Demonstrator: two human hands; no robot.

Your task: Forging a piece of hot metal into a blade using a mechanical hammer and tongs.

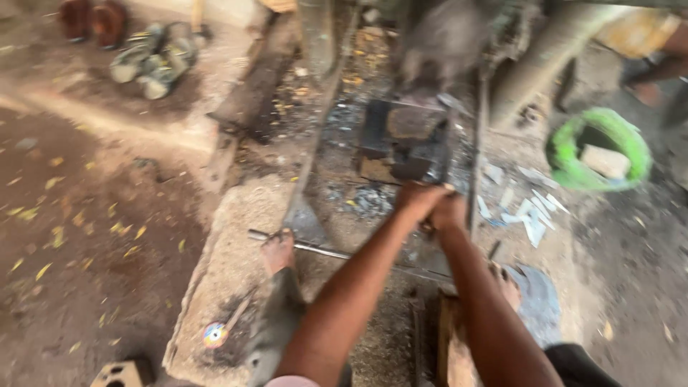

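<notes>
My left hand (414, 198) and my right hand (448, 210) are clenched close together just below a dark metal block (403, 140) on the ground. Both grip something thin between them; blur hides what it is. A long metal rod (315, 249) lies across the concrete slab (233, 269) under my forearms. My bare foot (276, 251) presses on the rod at its left part. My other foot (507, 285) rests to the right on a bluish metal sheet (539, 297).
A green basin (570, 168) holding a pale block stands at the right. Scraps of cut sheet metal (527, 211) lie beside it. Sandals (154, 61) sit at the upper left on bare dirt strewn with yellow leaves. A small disc (214, 334) lies on the slab.
</notes>
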